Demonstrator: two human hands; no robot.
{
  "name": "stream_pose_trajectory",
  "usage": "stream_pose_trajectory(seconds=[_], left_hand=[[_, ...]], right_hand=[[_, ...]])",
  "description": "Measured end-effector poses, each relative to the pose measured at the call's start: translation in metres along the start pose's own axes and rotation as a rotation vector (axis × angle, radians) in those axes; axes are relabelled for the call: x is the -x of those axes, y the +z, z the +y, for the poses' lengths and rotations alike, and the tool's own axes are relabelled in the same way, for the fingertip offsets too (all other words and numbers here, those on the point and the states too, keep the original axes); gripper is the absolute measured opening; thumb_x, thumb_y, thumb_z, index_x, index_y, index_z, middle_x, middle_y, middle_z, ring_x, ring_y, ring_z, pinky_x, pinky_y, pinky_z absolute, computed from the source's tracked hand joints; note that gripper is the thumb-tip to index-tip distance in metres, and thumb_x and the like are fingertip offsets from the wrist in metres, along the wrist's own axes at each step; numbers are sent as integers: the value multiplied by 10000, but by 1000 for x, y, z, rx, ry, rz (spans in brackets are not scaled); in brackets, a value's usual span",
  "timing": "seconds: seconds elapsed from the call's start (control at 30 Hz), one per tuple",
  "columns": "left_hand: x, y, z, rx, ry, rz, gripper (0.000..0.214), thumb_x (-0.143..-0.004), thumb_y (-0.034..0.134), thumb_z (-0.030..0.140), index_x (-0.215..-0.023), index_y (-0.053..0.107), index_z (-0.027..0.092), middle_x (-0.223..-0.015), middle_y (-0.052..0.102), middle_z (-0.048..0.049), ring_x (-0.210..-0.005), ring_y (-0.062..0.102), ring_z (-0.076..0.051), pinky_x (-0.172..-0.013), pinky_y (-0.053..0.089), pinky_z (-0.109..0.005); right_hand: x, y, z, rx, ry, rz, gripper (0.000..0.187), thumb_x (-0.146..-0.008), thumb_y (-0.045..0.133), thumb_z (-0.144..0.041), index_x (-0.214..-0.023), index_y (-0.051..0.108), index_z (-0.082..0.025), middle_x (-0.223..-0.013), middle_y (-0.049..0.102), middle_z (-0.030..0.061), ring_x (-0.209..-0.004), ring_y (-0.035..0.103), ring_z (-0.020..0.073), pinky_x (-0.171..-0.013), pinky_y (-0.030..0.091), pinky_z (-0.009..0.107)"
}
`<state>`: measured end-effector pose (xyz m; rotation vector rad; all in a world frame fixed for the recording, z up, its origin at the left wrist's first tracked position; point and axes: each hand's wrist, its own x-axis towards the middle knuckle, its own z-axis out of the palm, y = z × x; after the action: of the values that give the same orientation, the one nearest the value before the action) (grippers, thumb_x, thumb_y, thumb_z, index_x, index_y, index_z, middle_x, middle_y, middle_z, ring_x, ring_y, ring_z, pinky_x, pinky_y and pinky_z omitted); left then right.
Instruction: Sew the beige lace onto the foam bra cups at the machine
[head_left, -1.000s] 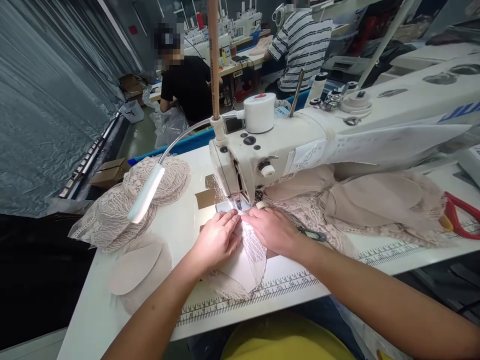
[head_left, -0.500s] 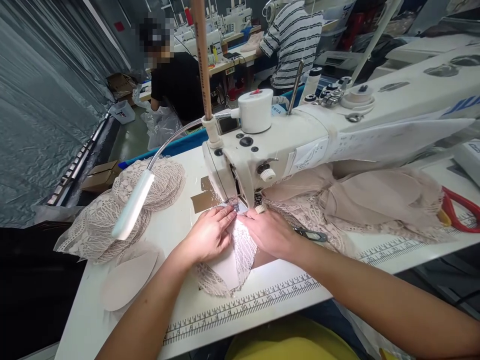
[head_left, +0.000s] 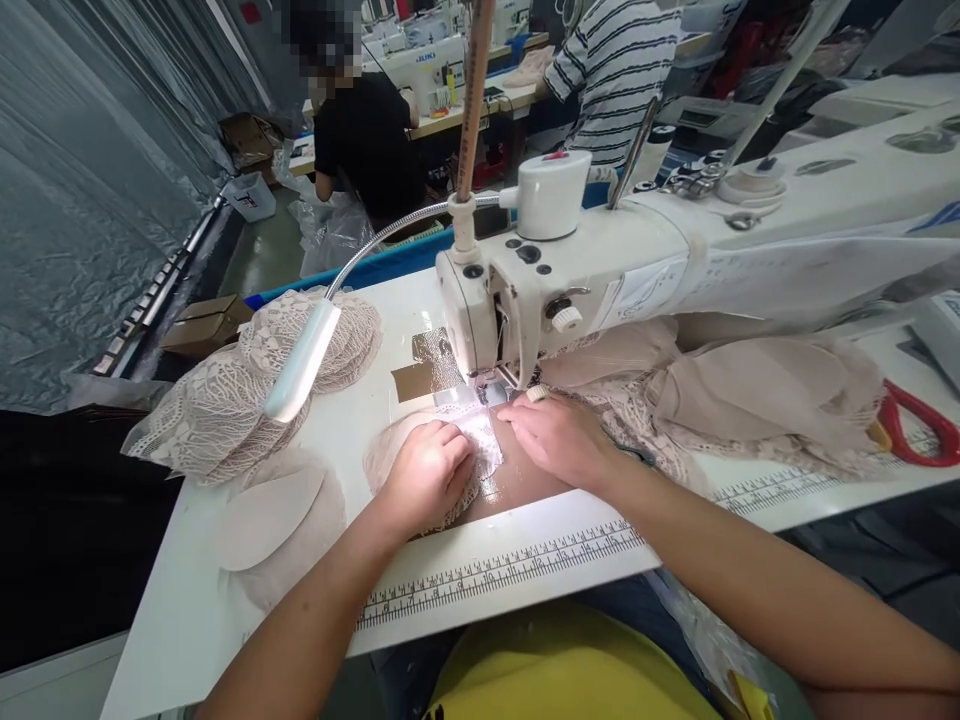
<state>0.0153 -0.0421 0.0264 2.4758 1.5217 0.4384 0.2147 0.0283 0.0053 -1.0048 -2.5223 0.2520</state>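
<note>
Fingers of left hand, bent, and right hand, flat together, press lace piece beside presser foot; forward slip risks puncture.

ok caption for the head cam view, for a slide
Left hand and right hand hold a lace piece down at the sewing machine, lace stack left, red scissors right.
</note>
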Motion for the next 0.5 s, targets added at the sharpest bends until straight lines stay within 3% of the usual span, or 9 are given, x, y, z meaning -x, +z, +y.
stream_pose_trajectory(seconds=[0.17, 0.33, 0.43, 0.5], left_hand=[[5, -2, -9, 196, -19, 27, 133, -873, 464, 162, -781, 559, 161, -763, 607, -49, -758, 530, -179, -697, 434, -314], [9, -3, -13, 276, -39, 36, 125, -885, 443, 165, -805, 539, 168, -791, 600, -43, -778, 532, -175, -710, 445, -312], [9, -2, -14, 266, 21, 32, 114, -891, 445, 172, -863, 554, 153, -906, 617, -72, -871, 541, -187, -776, 450, -325], [10, 0, -14, 204, 86, 7, 136, -888, 452, 160, -938, 577, 145, -982, 614, -87, -913, 535, -196, -808, 439, -339]], right_hand=[[3, -11, 0, -57, -12, -33, 296, -864, 432, -107, -989, 692, -175, -922, 691, 42, -836, 590, 169, -734, 422, 268], [13, -22, -12, -55, -152, -264, 287, -870, 454, -137, -1074, 647, -197, -871, 635, 51, -820, 546, 174, -695, 387, 272], [23, -19, -20, 59, -208, -368, 340, -790, 476, -50, -1063, 632, -179, -854, 590, 56, -781, 495, 177, -654, 342, 280], [30, -14, -23, 118, -194, -356, 373, -737, 480, -15, -1046, 627, -165, -856, 568, 59, -759, 463, 178, -639, 320, 284]])
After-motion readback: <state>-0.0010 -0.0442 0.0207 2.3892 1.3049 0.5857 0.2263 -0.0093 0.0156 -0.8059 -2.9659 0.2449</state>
